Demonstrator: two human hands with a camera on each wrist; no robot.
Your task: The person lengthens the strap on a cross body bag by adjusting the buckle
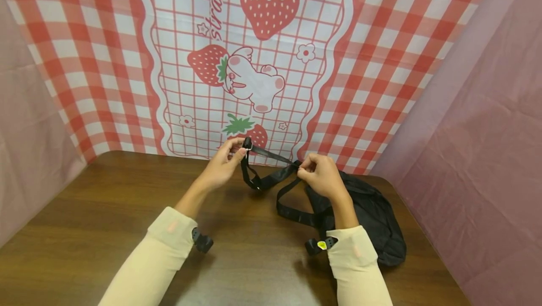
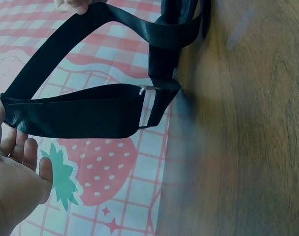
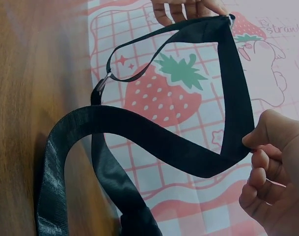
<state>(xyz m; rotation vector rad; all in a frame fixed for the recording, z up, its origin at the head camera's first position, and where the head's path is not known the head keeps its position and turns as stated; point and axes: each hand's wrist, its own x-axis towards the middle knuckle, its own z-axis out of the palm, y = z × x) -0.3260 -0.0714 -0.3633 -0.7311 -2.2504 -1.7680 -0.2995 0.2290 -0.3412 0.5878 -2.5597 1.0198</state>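
A black bag (image 1: 377, 216) lies on the right of the table, partly behind the right forearm. Its webbing strap (image 1: 271, 154) stretches between both hands above the table. My left hand (image 1: 218, 169) pinches the strap at a small slider buckle (image 3: 231, 19), thumb on the near side. My right hand (image 1: 323, 176) pinches the same strap between thumb and index finger, closer to the bag. From the left hand a doubled loop (image 2: 80, 118) hangs down to a metal ring (image 2: 145, 108). Another slack stretch of strap (image 1: 296, 214) curves below the right hand back to the bag.
The brown wooden table (image 1: 237, 254) ends at a back edge against a red-and-white strawberry cloth (image 1: 262, 80). Pink fabric (image 1: 478, 155) hangs along the right side, with more on the left. Each wrist wears a small black camera (image 1: 203, 241).
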